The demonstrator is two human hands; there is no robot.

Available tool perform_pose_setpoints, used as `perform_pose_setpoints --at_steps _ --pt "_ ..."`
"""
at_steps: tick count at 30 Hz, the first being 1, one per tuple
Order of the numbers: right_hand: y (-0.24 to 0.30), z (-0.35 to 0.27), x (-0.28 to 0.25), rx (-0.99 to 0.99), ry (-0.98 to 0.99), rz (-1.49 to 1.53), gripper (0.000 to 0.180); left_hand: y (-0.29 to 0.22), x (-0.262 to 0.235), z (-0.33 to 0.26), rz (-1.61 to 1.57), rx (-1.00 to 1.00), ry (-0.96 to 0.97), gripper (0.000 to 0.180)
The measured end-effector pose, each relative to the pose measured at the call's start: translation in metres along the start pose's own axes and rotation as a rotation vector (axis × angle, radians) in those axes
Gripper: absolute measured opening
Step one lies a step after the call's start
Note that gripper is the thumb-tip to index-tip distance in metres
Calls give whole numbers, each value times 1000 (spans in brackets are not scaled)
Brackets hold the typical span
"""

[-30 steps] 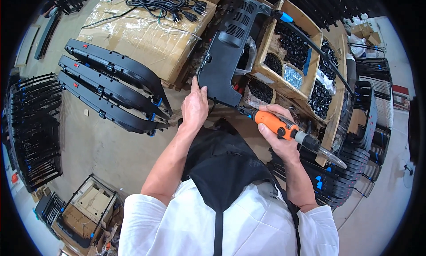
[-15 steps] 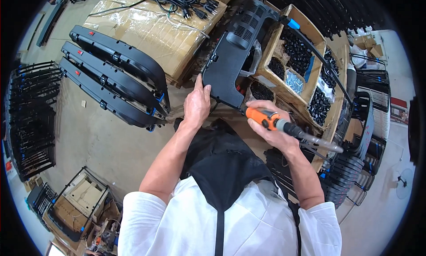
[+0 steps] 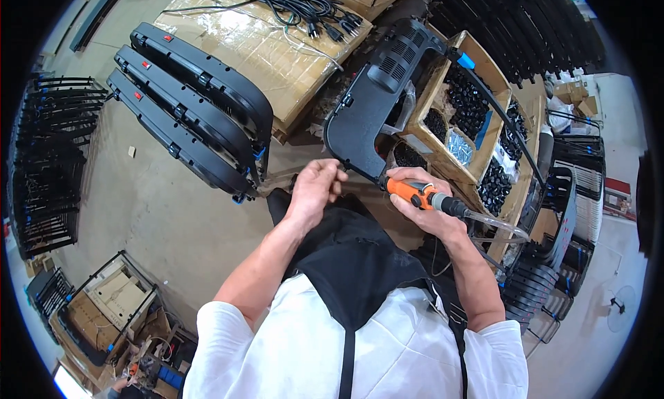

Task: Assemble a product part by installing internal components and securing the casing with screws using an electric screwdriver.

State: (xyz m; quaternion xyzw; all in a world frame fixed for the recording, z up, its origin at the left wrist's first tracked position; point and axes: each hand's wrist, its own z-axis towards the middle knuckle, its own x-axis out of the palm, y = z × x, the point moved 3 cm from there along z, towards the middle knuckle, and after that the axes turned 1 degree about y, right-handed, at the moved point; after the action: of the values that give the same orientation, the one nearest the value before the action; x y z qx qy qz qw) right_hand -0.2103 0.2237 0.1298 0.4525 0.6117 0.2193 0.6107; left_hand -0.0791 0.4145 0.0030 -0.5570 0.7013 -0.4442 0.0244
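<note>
In my right hand is an orange air screwdriver with a clear hose trailing off to the right. Its tip is at the near corner of a black plastic housing, which has a vented, raised far end. My left hand is beside the housing's near edge, fingers curled and pinched together. Whatever those fingers hold, if anything, is too small to make out. Right of the housing stands a wooden compartment box of black knobs, small black parts and silver screws.
Several similar black housings with red switches stand at the left. Black power cords lie on a taped cardboard box. Stacked black frames line the far left, and more frames stand at the right.
My left hand has come off the housing's top and drawn back to its near edge, fingers now curled. The screwdriver stays at the corner. The whole view has shifted slightly.
</note>
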Motion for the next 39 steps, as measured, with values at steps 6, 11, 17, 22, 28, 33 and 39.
perform_pose_setpoints --at_steps 6,11,17,22,28,33,39 --pt "11 1 2 83 36 -37 42 38 10 -3 -278 -228 165 20" --pt "24 -22 1 65 -188 215 45 49 19 0 -330 -363 208 21" --pt "24 -16 13 5 -155 279 46 47 24 5 -615 -412 220 19" --pt "24 -11 15 -23 -133 248 48 40 19 6 -621 -429 226 21" --pt "35 1 21 -19 -117 182 49 44 16 16 -715 -468 336 23" --pt "40 15 31 -1 -162 143 48 37 20 10 -557 -435 203 27" --pt "37 31 44 71 -90 81 37 36 3 -4 -344 -396 323 24"
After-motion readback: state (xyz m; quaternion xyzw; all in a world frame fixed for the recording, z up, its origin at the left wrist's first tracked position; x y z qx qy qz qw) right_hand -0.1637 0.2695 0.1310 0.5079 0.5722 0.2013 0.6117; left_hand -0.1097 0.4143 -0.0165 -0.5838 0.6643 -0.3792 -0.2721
